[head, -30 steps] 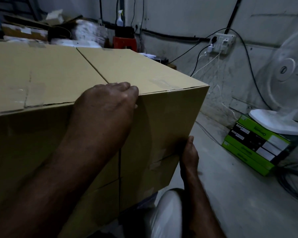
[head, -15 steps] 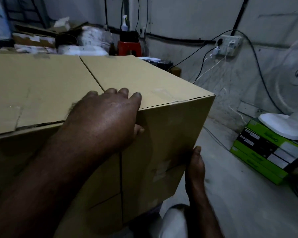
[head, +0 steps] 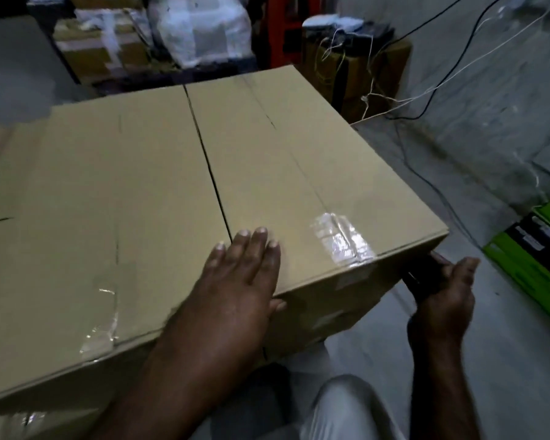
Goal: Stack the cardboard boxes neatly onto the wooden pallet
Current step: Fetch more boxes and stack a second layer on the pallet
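Observation:
A large brown cardboard box (head: 140,201) fills the middle and left of the head view, its top flaps meeting in a dark seam, with shiny clear tape at the near edge. My left hand (head: 238,281) lies flat on the top at the near edge, fingers straight and thumb down the front face. My right hand (head: 442,293) grips the box's near right corner from the side, fingers curled against the side wall. No wooden pallet shows; the box hides what is beneath it.
A stack of green and black flat boxes (head: 534,255) lies on the grey floor at right. Black and white cables (head: 426,173) trail along the wall. Behind stand another carton (head: 356,68), white sacks (head: 204,30) and a red stool (head: 280,27). My knee (head: 346,408) is below.
The box now sits lower in view and is seen from above. My left fingers have slid further onto its top. My right hand has moved from the front face to the right corner.

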### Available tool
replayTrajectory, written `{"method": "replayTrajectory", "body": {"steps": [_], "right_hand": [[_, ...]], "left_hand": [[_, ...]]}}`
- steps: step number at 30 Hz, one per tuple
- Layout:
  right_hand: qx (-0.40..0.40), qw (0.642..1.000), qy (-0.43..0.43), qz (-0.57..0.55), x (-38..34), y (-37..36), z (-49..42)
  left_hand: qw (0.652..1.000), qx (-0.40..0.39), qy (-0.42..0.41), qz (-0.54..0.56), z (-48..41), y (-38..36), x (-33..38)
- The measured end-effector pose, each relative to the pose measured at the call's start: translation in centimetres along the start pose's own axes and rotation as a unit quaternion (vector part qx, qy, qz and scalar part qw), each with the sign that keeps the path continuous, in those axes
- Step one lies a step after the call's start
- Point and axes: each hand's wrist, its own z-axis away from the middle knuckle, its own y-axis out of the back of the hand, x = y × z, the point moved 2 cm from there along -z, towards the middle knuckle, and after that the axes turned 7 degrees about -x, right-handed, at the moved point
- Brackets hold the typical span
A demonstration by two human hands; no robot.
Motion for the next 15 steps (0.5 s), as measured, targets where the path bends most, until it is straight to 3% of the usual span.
{"method": "replayTrajectory", "body": {"steps": [3, 5, 10, 15], "right_hand": [[-0.048, 0.994, 0.011, 0.100, -3.9, -0.7, -0.3], [-0.083, 0.969, 0.039, 0.228, -6.4, -1.4, -0.7], [-0.185, 0.843, 0.023, 0.504, -10.8, -3.7, -0.8], [-0.235, 0.726, -0.024, 0.646, -13.2, -5.6, -1.6]], "left_hand": [[0.996, -0.056, 0.001, 0.067, -0.4, 1.4, -0.7], [0.988, -0.081, 0.017, 0.133, -0.8, 2.2, -1.1], [0.971, -0.157, 0.103, 0.151, -2.3, 2.9, -1.7], [0.941, -0.241, 0.170, 0.163, -4.9, 3.4, -3.4]]}}
